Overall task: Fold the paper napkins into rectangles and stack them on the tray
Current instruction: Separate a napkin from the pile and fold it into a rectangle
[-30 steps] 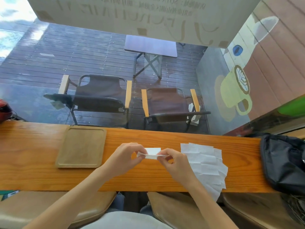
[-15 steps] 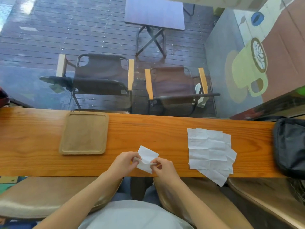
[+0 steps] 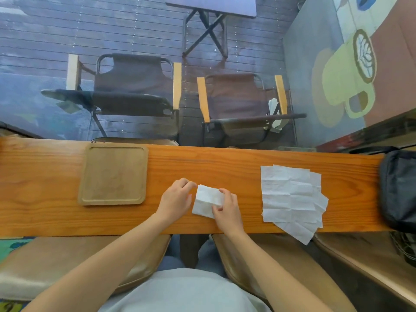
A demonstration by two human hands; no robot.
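— Where is the napkin?

— A folded napkin (image 3: 208, 200) lies on the tabletop (image 3: 225, 165), between both hands.

— What do the hands do?

— The right hand (image 3: 227, 207) pinches its near edge. The left hand (image 3: 176, 199) touches its left side, fingers seemingly relaxed.

— And the rest?

— The wooden tray (image 3: 113, 174) is left of it, the unfolded napkins (image 3: 291, 194) right.

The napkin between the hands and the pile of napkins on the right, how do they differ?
The napkin between the hands is a single sheet folded into a small rectangle; the pile of napkins holds several unfolded, larger sheets fanned out. The left hand and right hand touch the folded one; nothing touches the pile, whose lowest corner overhangs the counter. Both are white, creased, and off the tray.
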